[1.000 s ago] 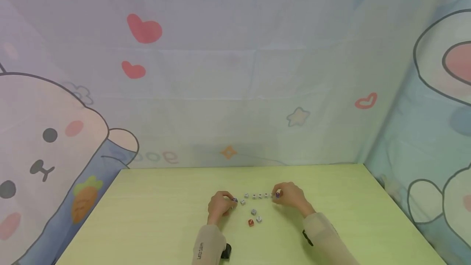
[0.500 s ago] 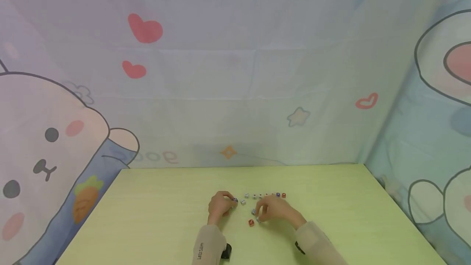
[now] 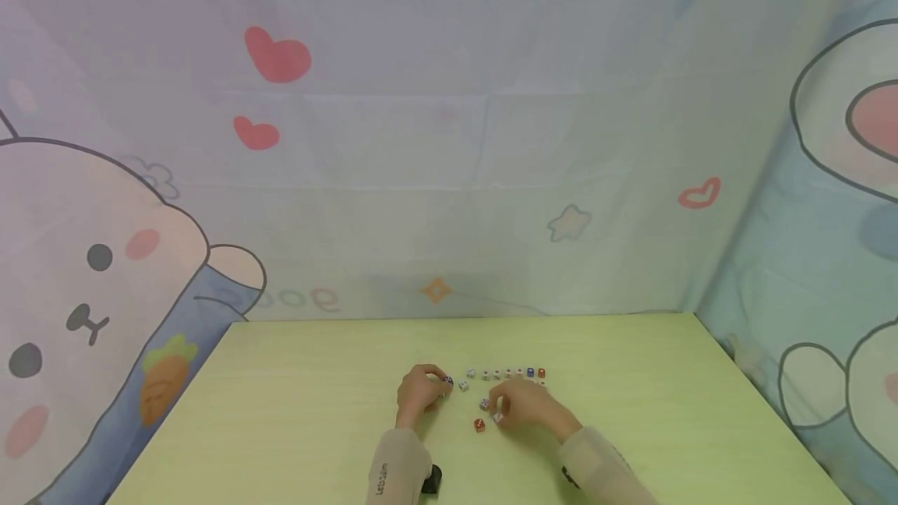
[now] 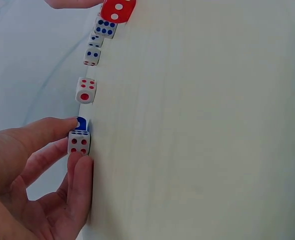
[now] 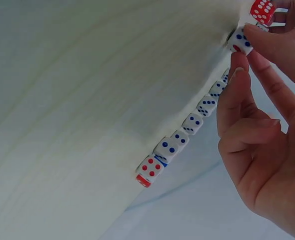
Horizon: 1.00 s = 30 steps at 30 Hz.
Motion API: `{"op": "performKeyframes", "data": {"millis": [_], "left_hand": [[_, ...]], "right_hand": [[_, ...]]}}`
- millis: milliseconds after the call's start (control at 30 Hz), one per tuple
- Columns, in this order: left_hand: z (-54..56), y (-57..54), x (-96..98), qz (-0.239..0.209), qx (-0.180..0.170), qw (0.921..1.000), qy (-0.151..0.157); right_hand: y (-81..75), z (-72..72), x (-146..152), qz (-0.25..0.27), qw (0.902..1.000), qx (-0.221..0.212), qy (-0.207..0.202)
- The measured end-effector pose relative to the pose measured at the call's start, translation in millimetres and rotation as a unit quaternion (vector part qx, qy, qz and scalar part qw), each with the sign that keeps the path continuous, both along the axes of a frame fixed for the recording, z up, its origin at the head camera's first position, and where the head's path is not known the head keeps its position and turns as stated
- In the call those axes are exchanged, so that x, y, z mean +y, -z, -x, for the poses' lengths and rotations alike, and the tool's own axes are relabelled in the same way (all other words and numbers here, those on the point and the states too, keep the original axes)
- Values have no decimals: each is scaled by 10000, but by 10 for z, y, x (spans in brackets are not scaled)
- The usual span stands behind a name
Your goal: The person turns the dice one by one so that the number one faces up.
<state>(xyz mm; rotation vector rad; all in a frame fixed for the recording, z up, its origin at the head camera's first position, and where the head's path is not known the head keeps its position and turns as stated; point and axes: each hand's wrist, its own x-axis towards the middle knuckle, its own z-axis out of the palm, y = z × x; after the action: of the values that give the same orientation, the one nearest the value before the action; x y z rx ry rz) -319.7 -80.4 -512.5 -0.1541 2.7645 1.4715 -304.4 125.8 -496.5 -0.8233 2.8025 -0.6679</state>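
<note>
The right hand (image 3: 521,402) has just pinched a white die (image 5: 241,43) — one fewer loose beside it — while the left hand (image 3: 418,391) grips two dice (image 4: 79,142).

White plastic cubes with dots (image 5: 166,149): hard-looking and smooth.
Red plastic cube with white dots (image 4: 118,10): smooth too.
Pale yellow-green flat table (image 3: 316,396): looks like wood, smooth, dull, with faint grain lines.
Pale printed cloth wall (image 3: 421,146): thin, soft-looking, creased, not shiny.
Beige long cloth sleeve (image 3: 400,458): soft-looking, dull.
</note>
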Motion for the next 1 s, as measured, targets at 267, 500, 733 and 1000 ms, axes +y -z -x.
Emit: {"op": "performKeyframes", "data": {"millis": [267, 500, 733, 1000], "left_hand": [[-11, -12, -2, -7, 8, 10000, 29], [-8, -8, -4, 17, 45, 10000, 45], [-11, -21, -6, 6, 63, 10000, 11], [-25, -21, -9, -30, 35, 10000, 18]], "right_hand": [[61, 79, 111, 162, 9998, -13, 110], [46, 85, 142, 202, 9996, 166, 122], [-19, 42, 146, 420, 9989, -13, 186], [31, 31, 111, 443, 9987, -191, 133]]}}
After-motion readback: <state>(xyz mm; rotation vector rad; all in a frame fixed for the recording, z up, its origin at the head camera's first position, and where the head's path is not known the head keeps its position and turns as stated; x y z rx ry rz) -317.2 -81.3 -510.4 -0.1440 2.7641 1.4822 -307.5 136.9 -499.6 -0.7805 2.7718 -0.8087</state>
